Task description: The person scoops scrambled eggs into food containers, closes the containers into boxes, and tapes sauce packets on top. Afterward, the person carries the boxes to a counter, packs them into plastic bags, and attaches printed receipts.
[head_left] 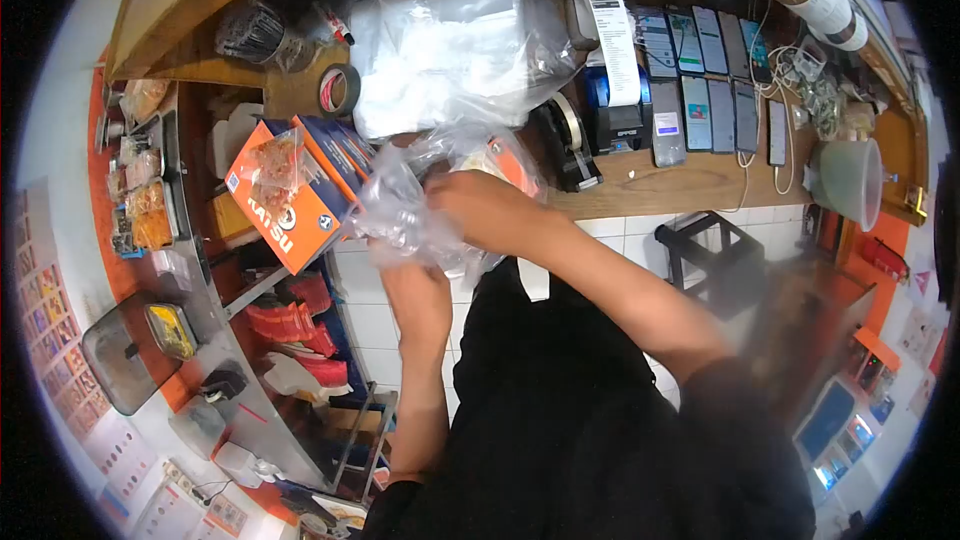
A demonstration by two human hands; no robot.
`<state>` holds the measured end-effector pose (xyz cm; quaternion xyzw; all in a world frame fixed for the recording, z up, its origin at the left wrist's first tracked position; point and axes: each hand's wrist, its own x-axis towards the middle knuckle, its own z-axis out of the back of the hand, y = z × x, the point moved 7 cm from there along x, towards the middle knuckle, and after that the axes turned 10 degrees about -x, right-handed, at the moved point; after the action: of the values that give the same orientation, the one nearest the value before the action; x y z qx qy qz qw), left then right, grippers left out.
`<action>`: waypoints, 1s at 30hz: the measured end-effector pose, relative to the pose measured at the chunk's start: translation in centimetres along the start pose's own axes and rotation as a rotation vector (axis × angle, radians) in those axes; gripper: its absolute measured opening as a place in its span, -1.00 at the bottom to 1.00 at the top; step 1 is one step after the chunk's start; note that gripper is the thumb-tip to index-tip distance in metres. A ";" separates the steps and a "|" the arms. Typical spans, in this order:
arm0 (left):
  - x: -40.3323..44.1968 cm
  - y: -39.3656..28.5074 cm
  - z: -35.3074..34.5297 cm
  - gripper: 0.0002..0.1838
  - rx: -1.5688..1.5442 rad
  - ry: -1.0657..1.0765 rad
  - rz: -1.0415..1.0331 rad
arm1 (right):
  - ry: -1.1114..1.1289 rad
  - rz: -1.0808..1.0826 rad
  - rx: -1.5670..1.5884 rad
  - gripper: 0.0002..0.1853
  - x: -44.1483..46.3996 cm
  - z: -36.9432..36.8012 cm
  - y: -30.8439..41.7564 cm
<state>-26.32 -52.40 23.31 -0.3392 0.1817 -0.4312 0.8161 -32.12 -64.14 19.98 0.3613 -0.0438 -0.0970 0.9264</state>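
A crumpled clear plastic bag (395,205) hangs between my hands at the table's front edge. My right hand (480,205) is closed on the bag, its fingers curled into the plastic. My left hand (415,290) reaches up from below against the bag; the plastic and blur hide its fingers. Just beyond my right hand, an orange and white item (512,165) shows partly through clear plastic. Left of the bag stand orange printed boxes (285,205), with a small clear packet of reddish-brown bits (277,165) on top.
A stack of clear plastic bags (440,50) lies at the back. Black tape (339,90), a tape dispenser (568,145) and a receipt printer (617,115) are on the wooden table (650,190). Several phones (697,100) lie at right. A black stool (710,250) stands below.
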 end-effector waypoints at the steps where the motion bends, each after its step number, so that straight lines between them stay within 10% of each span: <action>1: -0.5 0.1 0.6 -0.48 -0.048 0.002 0.023 | 0.036 -0.014 -0.230 -0.78 0.8 -1.9 -0.4; 7: -1.9 -4.3 4.7 -0.56 -0.227 -0.224 -0.207 | 0.525 -0.432 -0.528 -0.66 4.1 -5.6 -7.9; 11: -2.4 -2.7 4.3 -0.47 -0.604 -0.118 0.071 | 0.644 -0.721 -0.402 -0.57 3.9 -3.5 -10.4; 26: -2.3 -2.9 5.8 -0.34 -1.206 0.001 0.024 | 0.431 -0.382 -0.260 -0.60 0.0 1.2 2.4; 30: -2.7 -3.9 5.9 -0.44 -1.152 0.037 -0.005 | 0.471 -0.619 -0.354 -0.56 0.9 -5.3 -4.7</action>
<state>-26.65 -49.36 30.20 -0.7218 0.4008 -0.2703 0.4953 -31.12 -64.23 12.95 0.2052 0.2967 -0.2912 0.8861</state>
